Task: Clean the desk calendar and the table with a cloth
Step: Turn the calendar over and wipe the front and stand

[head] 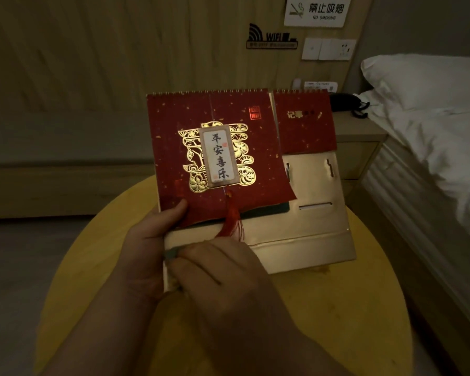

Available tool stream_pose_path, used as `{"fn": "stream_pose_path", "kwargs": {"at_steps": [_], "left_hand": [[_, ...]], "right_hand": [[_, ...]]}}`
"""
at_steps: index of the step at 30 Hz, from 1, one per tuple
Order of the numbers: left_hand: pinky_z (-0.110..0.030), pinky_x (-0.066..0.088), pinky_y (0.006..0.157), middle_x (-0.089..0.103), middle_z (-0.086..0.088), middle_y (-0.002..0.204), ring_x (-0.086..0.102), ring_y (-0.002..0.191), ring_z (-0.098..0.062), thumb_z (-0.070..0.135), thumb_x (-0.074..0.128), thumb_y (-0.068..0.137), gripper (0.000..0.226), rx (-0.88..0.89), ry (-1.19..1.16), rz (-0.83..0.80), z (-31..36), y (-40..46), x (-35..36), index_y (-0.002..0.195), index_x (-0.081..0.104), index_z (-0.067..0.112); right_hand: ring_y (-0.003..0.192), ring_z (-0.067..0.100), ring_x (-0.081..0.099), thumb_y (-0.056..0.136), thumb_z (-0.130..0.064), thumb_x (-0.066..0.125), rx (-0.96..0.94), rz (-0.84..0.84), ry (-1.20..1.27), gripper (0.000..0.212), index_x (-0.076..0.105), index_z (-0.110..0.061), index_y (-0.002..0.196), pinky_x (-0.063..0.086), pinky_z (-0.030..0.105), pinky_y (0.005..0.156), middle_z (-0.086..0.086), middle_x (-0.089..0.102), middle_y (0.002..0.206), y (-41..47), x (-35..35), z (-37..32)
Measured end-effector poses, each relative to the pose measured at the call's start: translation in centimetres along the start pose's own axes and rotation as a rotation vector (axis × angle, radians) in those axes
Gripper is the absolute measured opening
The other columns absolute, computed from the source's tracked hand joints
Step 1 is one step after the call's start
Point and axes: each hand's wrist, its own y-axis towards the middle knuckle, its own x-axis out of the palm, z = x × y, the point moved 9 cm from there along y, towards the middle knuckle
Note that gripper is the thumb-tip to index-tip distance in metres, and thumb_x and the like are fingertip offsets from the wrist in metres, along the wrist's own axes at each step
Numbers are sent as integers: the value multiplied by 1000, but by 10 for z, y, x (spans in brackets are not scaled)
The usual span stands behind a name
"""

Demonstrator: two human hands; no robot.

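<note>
A red desk calendar point(215, 147) with gold ornament, a red tassel and a gold card base stands tilted over the round yellow table point(350, 308). My left hand point(147, 240) grips its lower left edge, thumb on the red cover. In front of it, my right hand point(217, 270) presses on the gold base at the lower left. A small grey-green bit of cloth point(171, 253) peeks out under its fingers; the remainder of the cloth is hidden by the hand.
A bed point(432, 126) with white bedding runs along the right. Behind the calendar stands a bedside cabinet point(361, 147) with a black telephone point(345, 101). The wood wall panel carries a WIFI sign, a no-smoking sign and sockets.
</note>
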Motion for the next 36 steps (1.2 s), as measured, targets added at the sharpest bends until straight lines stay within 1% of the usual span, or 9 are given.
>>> {"fn": "stream_pose_path", "kwargs": {"at_steps": [4, 8, 11, 14, 17, 20, 23, 28, 36], "left_hand": [[-43, 66, 69, 83, -13, 101, 81, 89, -31, 20, 57, 87, 32, -13, -1, 8, -1, 0, -3, 95, 88, 16], [-42, 66, 65, 84, -11, 97, 82, 84, -29, 22, 60, 83, 30, -13, 18, 30, 4, 0, -10, 92, 88, 18], [-44, 67, 71, 83, -12, 101, 81, 88, -30, 22, 60, 84, 31, -9, 11, 36, 7, 0, -14, 96, 88, 16], [-46, 67, 72, 83, -12, 103, 81, 88, -31, 23, 60, 84, 31, -6, -10, 35, 8, 1, -14, 96, 88, 16], [-49, 67, 74, 82, -14, 108, 81, 90, -33, 24, 62, 84, 31, -12, -45, 47, 4, 1, -11, 100, 87, 16], [-48, 66, 73, 82, -14, 108, 81, 90, -32, 24, 60, 86, 31, -29, -43, 33, -1, 1, -6, 99, 87, 16], [-44, 66, 69, 83, -14, 103, 81, 88, -32, 24, 59, 86, 32, -49, -46, 6, -6, 0, 1, 96, 88, 15], [-38, 65, 72, 83, -14, 102, 81, 91, -29, 23, 59, 86, 31, -38, -5, -12, -3, -1, 5, 93, 87, 12], [-40, 65, 65, 84, -11, 97, 82, 84, -29, 23, 58, 87, 31, -27, -10, 2, 1, -1, -7, 92, 88, 17]], "right_hand": [[107, 21, 63, 109, -19, 44, 44, -2, -10, 34, 75, -12, 121, 50, 35, 98, 5, 75, 115, -10, -20, 24], [113, 18, 61, 94, -16, 56, 178, -61, -64, 33, 74, -14, 122, 48, 38, 102, 3, 73, 120, -33, -49, 75], [112, 19, 59, 89, -12, 49, 277, -56, -165, 39, 74, -10, 119, 46, 37, 102, 7, 74, 117, -48, -77, 113], [107, 21, 54, 80, 3, 56, 349, -3, -240, 39, 76, -3, 112, 47, 38, 96, 14, 75, 109, -51, -95, 133], [105, 24, 60, 75, 7, 62, 339, -4, -211, 41, 76, -4, 112, 49, 38, 93, 12, 75, 108, -45, -86, 121], [104, 27, 66, 87, -3, 54, 278, -15, -87, 37, 75, -9, 117, 52, 41, 95, 7, 74, 113, -34, -60, 87], [105, 21, 63, 92, -15, 48, 216, -19, 11, 38, 75, -11, 118, 51, 39, 97, 5, 75, 111, -18, -30, 47], [100, 22, 61, 96, -14, 53, 95, -37, 84, 26, 74, -11, 111, 48, 36, 93, 6, 72, 107, 8, 7, -4], [112, 18, 61, 96, -13, 51, 119, 0, 18, 34, 75, -9, 121, 51, 38, 102, 6, 75, 117, -14, -25, 40]]}}
